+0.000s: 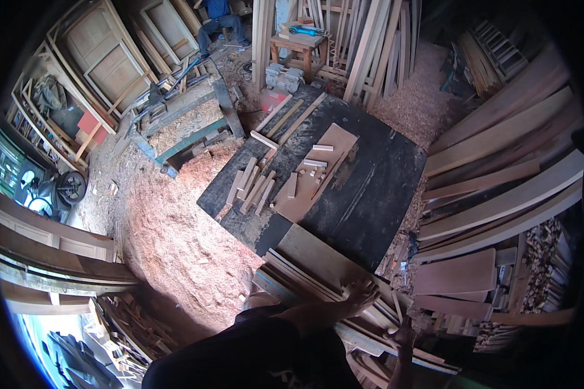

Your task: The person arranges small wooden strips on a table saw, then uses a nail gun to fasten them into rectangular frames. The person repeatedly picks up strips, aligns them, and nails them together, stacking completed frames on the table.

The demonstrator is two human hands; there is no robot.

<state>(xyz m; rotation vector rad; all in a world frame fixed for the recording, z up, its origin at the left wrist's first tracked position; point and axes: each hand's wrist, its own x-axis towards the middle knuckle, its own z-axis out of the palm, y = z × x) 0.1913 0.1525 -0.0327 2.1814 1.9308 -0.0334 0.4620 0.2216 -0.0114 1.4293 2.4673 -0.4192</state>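
Note:
In front of me a stack of long wooden boards [305, 271] lies along the near edge of a black-topped table [370, 201]. My left hand [362, 295] rests on these boards, fingers stretched out and somewhat spread. Farther right, my right hand [402, 335] is at the boards' right part, in shadow. Its fingers look closed at the lower end of a thin wooden strip [396, 305], though the grip is dim. Several short wooden blocks [248, 178] lie on the table's left part. A brown panel [298, 198] beside them carries more small pieces.
Planks [499, 194] are stacked along the right side. A workbench [185, 123] covered with shavings stands at the far left. Behind the table, a small wooden stand [298, 44] bears a blue power tool [307, 30]. Wood shavings [175, 240] cover the floor. Another person [222, 26] sits at the back.

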